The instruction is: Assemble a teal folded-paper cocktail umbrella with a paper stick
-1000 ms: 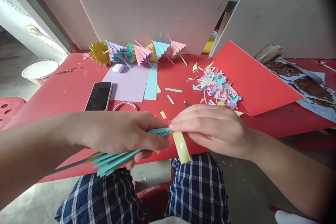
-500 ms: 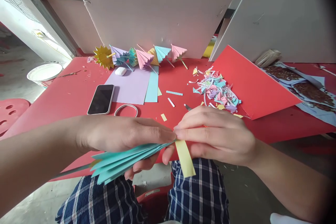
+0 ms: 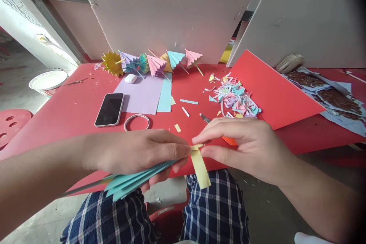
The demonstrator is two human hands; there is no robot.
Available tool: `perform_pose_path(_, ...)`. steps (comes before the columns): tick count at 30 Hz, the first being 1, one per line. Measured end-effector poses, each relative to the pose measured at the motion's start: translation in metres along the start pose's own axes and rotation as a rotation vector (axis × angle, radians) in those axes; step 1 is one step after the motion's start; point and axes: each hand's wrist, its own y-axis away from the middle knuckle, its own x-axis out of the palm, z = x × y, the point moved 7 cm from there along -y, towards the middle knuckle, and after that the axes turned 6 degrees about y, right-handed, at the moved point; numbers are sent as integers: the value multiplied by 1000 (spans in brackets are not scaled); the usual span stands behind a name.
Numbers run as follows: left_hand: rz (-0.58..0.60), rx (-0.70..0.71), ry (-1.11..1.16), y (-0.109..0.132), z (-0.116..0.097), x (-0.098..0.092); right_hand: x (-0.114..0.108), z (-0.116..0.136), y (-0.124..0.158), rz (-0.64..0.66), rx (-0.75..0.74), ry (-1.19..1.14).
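Over the near edge of the red table point(image 3: 65, 122), just above the plaid lap point(image 3: 217, 206), I have the teal paper point(image 3: 131, 183) in the left hand point(image 3: 143, 150), clamped around its pleats, thumb on top and fingers beneath. The wide end fans out to the left; the narrow end points right, hidden at the fingertips. There the yellow strip point(image 3: 201, 169) sits, its upper part bent over to the right and its long tail hanging free.

The right hand point(image 3: 248, 141) has thumb and forefinger apart, with the strip's bent part between them; whether either one touches it I can't tell from here.

I judge this step to be working the strip around the narrow end. To do it well, I'd pinch the pleats tight right beside the strip, square the strip to the folds, and draw the tail snug so that each turn lies on the last. Too loose and the pleats could slip; too hard and the thin paper could crease. I'd also mind the cutter point(image 3: 229, 141) lying partly behind the right hand, its blade pointing away.
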Motion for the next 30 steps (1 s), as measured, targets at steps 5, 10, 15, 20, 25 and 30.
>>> perform_pose_path(5, -109, -25, -65, 2, 1, -4, 5, 1, -3, 34, 98, 68)
perform_pose_path(10, -140, 18, -105, 3, -2, -2, 9, -3, -2, 123, 219, 48)
perform_pose_path(15, -87, -12, -50, 0, 4, -2, 2, -1, 4, 60, 5, 131)
perform_pose_path(20, -31, -9, 4, 0, 8, -4, 3, 19, 19, -163, -445, 481)
perform_pose_path(25, -27, -5, 52, 3, 5, -2, 10, 30, 23, -217, -542, 604)
perform_pose_path(30, 2, -8, 11, 2, 4, -1, 11, 30, 23, -217, -547, 591)
